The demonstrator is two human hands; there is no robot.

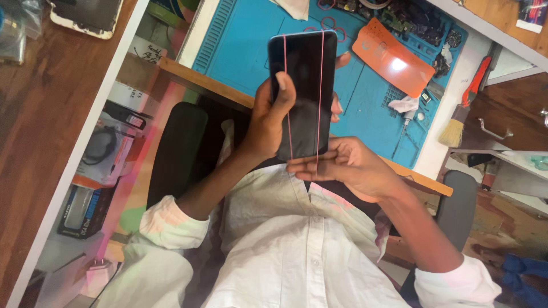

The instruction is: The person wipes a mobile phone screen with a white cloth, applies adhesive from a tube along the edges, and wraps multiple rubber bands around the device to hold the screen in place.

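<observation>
Head view. The left hand [268, 122] grips a smartphone [302, 94] from its left edge, thumb pressed flat on the dark glass and fingertips showing past the right edge. The right hand [348, 165] is closed on the phone's lower end, fingers pinched against its bottom edge. The phone is held in the air between both hands, above the person's lap and just in front of the table [200, 82].

Two thin red rubber bands [320, 91] run lengthwise over the screen, one near each long edge.

Risk, as a judgement: the glass is smooth and glossy, so a loosened thumb could let the phone slide from the left hand. A stretched band could slip off a rounded corner and snap free.

Materials: the phone is a flat black rectangle with rounded corners. Beyond the hands lies a blue silicone work mat [251, 40], ribbed and moulded into compartments. To the right of the hands sit a glossy orange plastic card [394, 57], and further right a brush [465, 108] with an orange handle and pale bristles.
</observation>
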